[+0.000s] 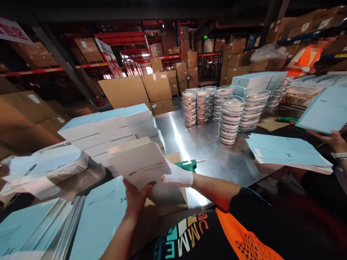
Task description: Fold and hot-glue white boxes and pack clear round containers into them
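Between my hands is a white carton (139, 162), tilted and slightly blurred. My left hand (135, 195) grips its lower edge from below, thumb against the front. My right hand (177, 175), in a white glove with bare fingertips, closes on its right side. Just beyond the right hand lies a green glue gun (189, 165), its nozzle pointing right. Under the carton, a brown cardboard sheet (173, 157) rests on the metal table (206, 159). Stacked cartons with light-blue tops (108, 115) stand behind the left hand.
Stacks of clear round containers (231, 119) stand at the table's far side. Flat blue pieces (288, 150) lie at right, where a co-worker's hand (336, 141) holds a blue panel (322, 110). A basket (67, 169) and blue boards (100, 216) are at left.
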